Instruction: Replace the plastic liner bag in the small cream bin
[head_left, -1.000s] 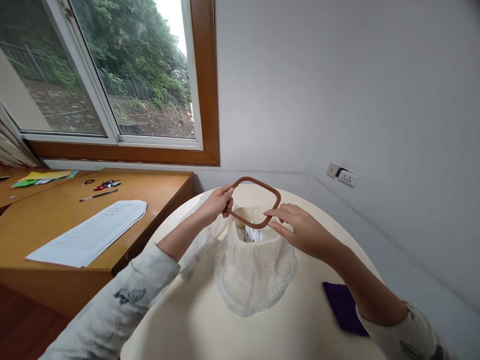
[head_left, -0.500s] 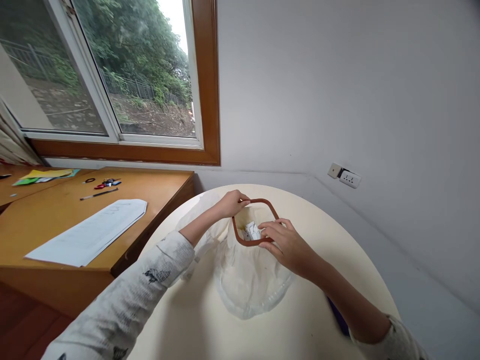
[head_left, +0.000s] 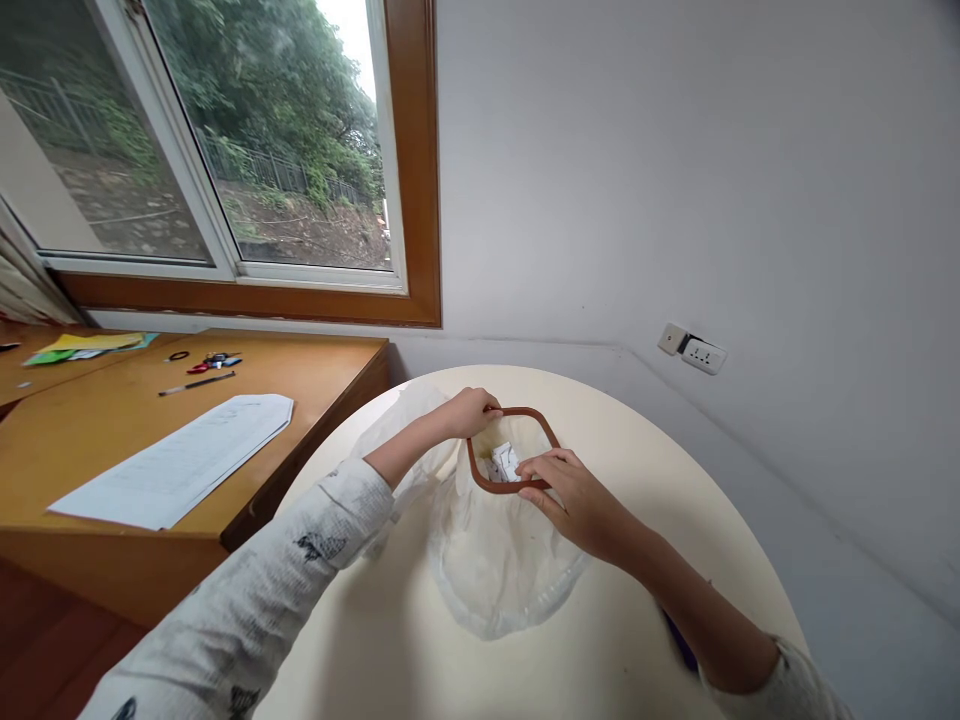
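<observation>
A brown rounded-square rim ring [head_left: 474, 468] sits at the mouth of what looks like a small bin lined with a thin translucent plastic bag [head_left: 499, 585]. The bag's loose edge spreads over the round cream table toward me. White paper scraps [head_left: 505, 461] lie inside the opening. At the ring's far left corner, my left hand [head_left: 466, 412] is closed on it. My right hand [head_left: 576, 502] grips its near right corner, thumb outside and fingers over the inner edge. The bin's body is mostly hidden by the bag and ring.
More crumpled bag [head_left: 409, 440] lies left of the ring on the round table [head_left: 630, 620]. A purple object [head_left: 679, 640] is partly hidden under my right forearm. On the wooden desk [head_left: 330, 365] are paper sheets [head_left: 180, 460], a pen [head_left: 196, 384] and small items. A wall socket [head_left: 703, 355] is at right.
The far side of the ring has dropped slightly, and my left hand with it. My right fingers have drawn in closer on the ring's near right corner.
</observation>
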